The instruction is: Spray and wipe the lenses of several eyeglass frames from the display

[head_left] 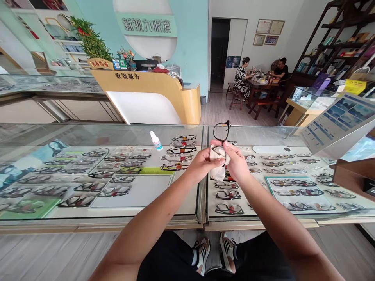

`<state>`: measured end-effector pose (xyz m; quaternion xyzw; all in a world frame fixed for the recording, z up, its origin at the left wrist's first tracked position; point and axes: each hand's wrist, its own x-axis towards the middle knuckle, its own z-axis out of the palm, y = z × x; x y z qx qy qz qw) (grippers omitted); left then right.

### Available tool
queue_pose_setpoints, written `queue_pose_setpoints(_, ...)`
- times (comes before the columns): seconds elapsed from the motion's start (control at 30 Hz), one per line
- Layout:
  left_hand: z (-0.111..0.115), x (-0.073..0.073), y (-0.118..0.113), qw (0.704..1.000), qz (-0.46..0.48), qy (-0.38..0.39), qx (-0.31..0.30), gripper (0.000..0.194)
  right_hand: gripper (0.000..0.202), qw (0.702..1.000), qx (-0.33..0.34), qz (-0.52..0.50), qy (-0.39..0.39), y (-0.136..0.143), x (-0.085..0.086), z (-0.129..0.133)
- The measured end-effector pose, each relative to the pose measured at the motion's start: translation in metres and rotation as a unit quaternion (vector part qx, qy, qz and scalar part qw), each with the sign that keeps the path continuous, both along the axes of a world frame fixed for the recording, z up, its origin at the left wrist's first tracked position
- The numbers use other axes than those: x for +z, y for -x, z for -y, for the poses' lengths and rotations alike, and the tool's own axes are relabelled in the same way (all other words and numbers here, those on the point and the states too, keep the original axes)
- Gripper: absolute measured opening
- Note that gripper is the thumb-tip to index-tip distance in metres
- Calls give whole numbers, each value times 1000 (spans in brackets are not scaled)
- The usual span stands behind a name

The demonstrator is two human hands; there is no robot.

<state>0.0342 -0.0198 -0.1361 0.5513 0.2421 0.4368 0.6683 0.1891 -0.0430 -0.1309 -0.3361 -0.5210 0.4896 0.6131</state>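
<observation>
A pair of dark-rimmed eyeglasses (pixel 222 132) is held on end above the glass counter, one lens up and the other low between my hands. My left hand (pixel 203 162) pinches a cream cleaning cloth (pixel 217 173) around the lower lens. With its fingers closed near the bridge, my right hand (pixel 235 160) grips the frame. Part of the lower lens is covered by cloth and fingers. A white spray bottle (pixel 156 141) with a blue band stands on the counter, beyond my left hand and to its left.
Glass display cases (pixel 131 212) hold many rows of eyeglasses under my arms. At right on the counter are a tilted information board (pixel 341 123) and a brown box (pixel 356 177). A yellow cashier desk (pixel 190 103) stands beyond. Two people sit at a wooden table (pixel 263 84) at the back.
</observation>
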Motion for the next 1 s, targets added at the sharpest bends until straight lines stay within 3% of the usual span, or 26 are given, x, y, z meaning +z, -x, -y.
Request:
queue_pose_setpoints(0.2, 6, -1, -3, 1000, 4, -29, 9, 61, 53, 999, -1, -49, 0, 2, 3, 1)
queue_pose_setpoints(0.4, 9, -2, -10, 991, -10, -94, 98, 63, 60, 997, 29, -65, 3, 13, 2, 3)
queue_pose_setpoints(0.7, 15, -1, -10, 978, -23, -117, 170, 64, 72, 1000, 11, 1, 10, 15, -15, -1)
queue_pose_setpoints(0.83, 9, -1, -2, 984, -49, -110, 128, 66, 72, 1000, 7, 6, 13, 8, -10, -2)
queue_pose_setpoints(1.0, -7, 0, 17, 996, -44, -78, -15, 55, 60, 998, 51, -41, 21, 1, 8, 3)
